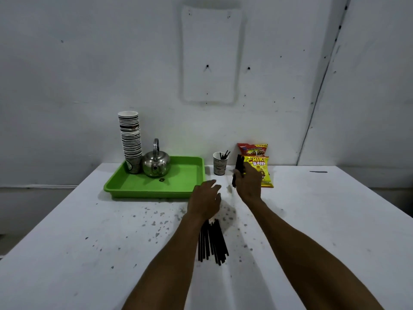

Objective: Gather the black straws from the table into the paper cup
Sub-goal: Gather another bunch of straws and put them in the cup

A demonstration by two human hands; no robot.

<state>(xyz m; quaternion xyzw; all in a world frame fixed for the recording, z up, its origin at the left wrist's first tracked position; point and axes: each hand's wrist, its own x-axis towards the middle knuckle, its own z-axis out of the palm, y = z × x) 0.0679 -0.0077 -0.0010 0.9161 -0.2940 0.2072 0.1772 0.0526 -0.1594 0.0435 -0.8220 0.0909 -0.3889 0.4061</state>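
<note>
A pile of black straws [212, 241] lies on the white table [89, 242], partly hidden under my left wrist. My left hand [205, 201] hovers over the far end of that pile, palm down, fingers loosely apart, holding nothing that I can see. My right hand [249, 184] is raised and shut on a bundle of black straws [238, 166], held nearly upright just right of the paper cup [220, 164]. The cup stands at the table's far side and has a few black straws sticking out of it.
A green tray [183, 186] at the back left holds a steel kettle [156, 164] and a tall stack of paper cups [130, 139]. Two snack bags [257, 162] lean behind my right hand. The wall runs right behind the table.
</note>
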